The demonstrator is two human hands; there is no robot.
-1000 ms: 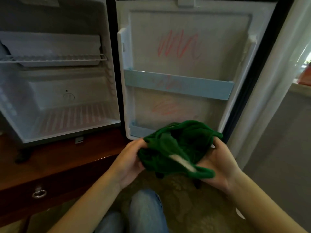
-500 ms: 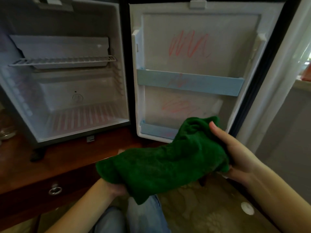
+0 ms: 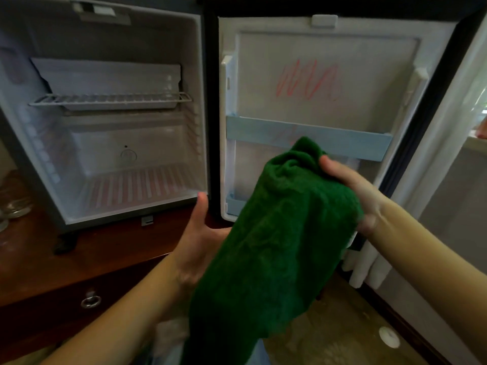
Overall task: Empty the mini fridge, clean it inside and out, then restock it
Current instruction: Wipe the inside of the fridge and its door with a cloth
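Note:
The mini fridge (image 3: 131,210) stands open on a wooden cabinet, with nothing inside but a wire shelf (image 3: 110,98). Its door (image 3: 326,48) swings to the right and bears red scribbles (image 3: 308,80) above a pale blue shelf bar (image 3: 350,143). A green cloth (image 3: 276,246) hangs in front of the lower door. My right hand (image 3: 350,191) grips its top. My left hand (image 3: 199,233) lies with its palm against the cloth's left side, thumb straight and pointing up; its fingers are hidden behind the cloth.
The dark wooden cabinet (image 3: 105,259) has a drawer with a ring pull (image 3: 91,301). Glassware (image 3: 13,204) stands at the far left. A white curtain (image 3: 369,270) hangs right of the door, and a small white disc (image 3: 389,337) lies on the floor.
The cloth went from bunched between both hands to stretched out, and now hangs from my raised right hand. My left hand has let go of its end and risen beside it.

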